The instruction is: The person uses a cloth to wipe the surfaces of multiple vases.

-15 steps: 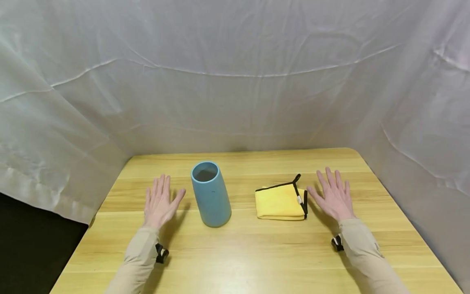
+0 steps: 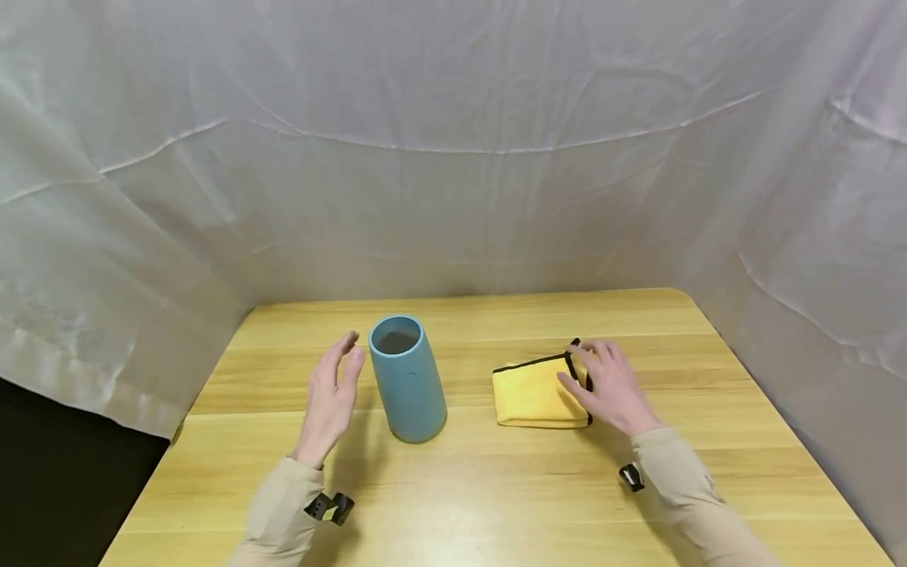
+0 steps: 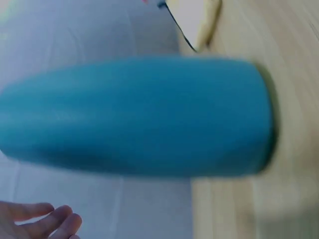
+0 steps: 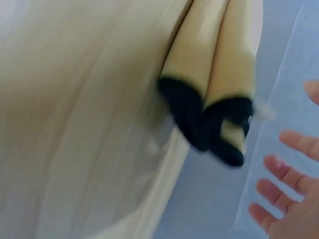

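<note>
A blue vase-like container [image 2: 409, 386], open at the top and narrower there, stands upright left of the table's middle. My left hand [image 2: 331, 402] is just left of it, thumb and fingers loosely bent, with a gap to its wall. In the left wrist view the blue container [image 3: 139, 117] fills the middle, and the fingertips stay apart from it. A folded yellow cloth [image 2: 531, 394] with black edging and a loop lies to the right. Over its right edge hovers my right hand [image 2: 611, 390], fingers spread and slightly bent; in the right wrist view they are apart from the cloth [image 4: 199, 55].
Both things rest on a light wooden table [image 2: 468, 504]. A pale hanging curtain [image 2: 453, 213] encloses the table at the back and sides. A dark area [image 2: 64, 472] shows beyond the left edge. Each wrist wears a small black camera on a strap.
My left hand has turned thumb-up and moved right, closer to the blue container. My right hand has moved left over the cloth's edge, its fingers bending. The container and cloth have stayed put.
</note>
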Action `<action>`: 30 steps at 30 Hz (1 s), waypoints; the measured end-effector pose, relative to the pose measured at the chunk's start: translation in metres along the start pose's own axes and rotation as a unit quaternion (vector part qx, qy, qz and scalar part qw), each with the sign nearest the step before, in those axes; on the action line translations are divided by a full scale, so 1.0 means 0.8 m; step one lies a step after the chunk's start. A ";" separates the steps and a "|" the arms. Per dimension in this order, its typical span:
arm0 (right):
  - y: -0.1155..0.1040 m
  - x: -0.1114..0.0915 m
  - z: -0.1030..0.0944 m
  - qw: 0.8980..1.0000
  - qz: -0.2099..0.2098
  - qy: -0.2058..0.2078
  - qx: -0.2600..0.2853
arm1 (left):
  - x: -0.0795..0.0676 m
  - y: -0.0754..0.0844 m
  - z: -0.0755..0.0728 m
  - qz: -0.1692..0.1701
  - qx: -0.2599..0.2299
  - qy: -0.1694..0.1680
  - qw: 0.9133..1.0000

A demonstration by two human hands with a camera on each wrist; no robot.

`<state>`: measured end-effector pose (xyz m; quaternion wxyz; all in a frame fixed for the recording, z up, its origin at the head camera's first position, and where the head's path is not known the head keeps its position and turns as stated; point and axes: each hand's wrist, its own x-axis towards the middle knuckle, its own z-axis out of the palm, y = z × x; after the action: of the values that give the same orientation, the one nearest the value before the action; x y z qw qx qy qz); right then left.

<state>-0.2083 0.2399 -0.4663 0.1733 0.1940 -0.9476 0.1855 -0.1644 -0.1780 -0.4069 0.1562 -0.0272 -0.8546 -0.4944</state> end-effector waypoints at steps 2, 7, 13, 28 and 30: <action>-0.010 0.002 0.002 1.000 -0.022 -0.010 0.002 | -0.002 0.013 0.008 0.008 -0.026 0.013 1.000; -0.034 0.008 0.009 0.996 -0.073 -0.054 0.000 | -0.001 0.038 0.026 0.007 -0.051 0.033 0.998; -0.052 0.015 0.021 0.988 -0.102 -0.112 -0.023 | 0.005 0.048 0.040 0.024 -0.059 0.066 0.996; -0.073 0.040 0.045 0.970 -0.056 -0.207 -0.113 | 0.023 0.037 0.035 0.056 -0.077 0.017 0.995; -0.077 0.046 0.045 0.967 -0.062 -0.212 -0.127 | 0.025 0.037 0.034 0.059 -0.076 0.014 0.995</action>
<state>-0.2227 0.1606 -0.4656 0.0024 0.2634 -0.9647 0.0076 -0.1841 -0.1420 -0.3889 0.1947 -0.0824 -0.8092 -0.5481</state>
